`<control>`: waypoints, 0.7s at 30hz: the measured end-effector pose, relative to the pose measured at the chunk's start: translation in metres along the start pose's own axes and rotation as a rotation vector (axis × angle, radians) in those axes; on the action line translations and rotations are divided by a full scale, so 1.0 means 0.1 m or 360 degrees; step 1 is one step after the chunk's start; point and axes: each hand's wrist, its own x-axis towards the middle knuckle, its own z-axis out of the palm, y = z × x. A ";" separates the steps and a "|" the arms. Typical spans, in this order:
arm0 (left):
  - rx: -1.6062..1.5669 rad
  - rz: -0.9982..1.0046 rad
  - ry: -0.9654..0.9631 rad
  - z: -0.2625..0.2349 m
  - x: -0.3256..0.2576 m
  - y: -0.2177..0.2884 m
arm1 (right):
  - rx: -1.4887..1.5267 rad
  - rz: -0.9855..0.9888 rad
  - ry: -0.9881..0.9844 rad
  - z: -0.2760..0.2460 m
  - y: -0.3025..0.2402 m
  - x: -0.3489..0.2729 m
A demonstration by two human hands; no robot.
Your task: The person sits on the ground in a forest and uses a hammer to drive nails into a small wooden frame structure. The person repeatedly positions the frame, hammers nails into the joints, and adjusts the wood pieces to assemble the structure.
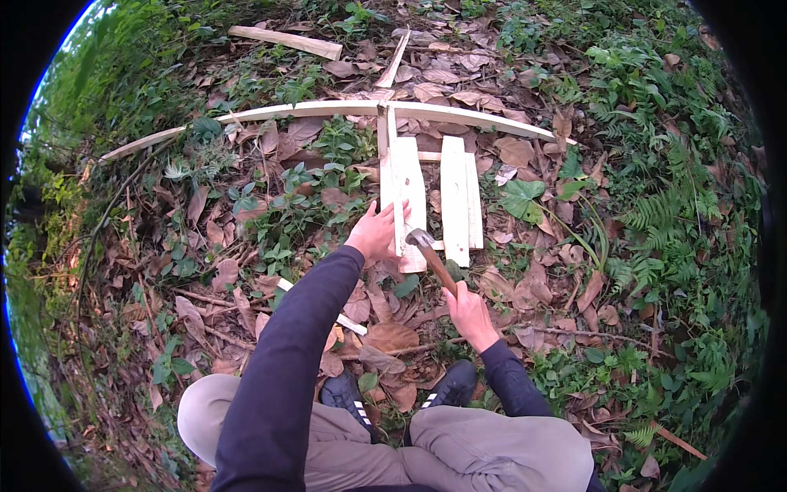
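Observation:
My right hand [470,315] is closed around the wooden handle of a hammer [437,262]. The metal head is over the near end of a pale wooden board [410,189]; whether it touches cannot be made out. Fingers stretched out, my left hand [376,233] lies against a narrow wooden strip [385,168] along that board's left side. A second pale board [454,197] lies to the right, parallel to the first, with a short crosspiece [429,156] spanning the gap. No nail can be made out.
A long thin plank [328,108] lies crosswise beyond the boards. Farther off are a loose wood piece [287,39] and a split stick [395,61]. A white strip [351,324] lies near my left shoe [344,395]. Dry leaves and green plants surround everything.

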 end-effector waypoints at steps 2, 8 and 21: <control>-0.0045 -0.0007 0.0005 0.07 -0.10 -0.03 | 0.0131 -0.0119 0.0186 -0.15 -0.21 -0.03; -0.0053 0.0034 0.0019 0.01 -0.02 0.05 | -0.0154 0.0005 -0.0005 -0.07 0.04 -0.08; -0.0013 0.0021 0.0016 0.04 -0.02 0.01 | -0.0017 -0.0056 0.0031 -0.07 0.09 -0.02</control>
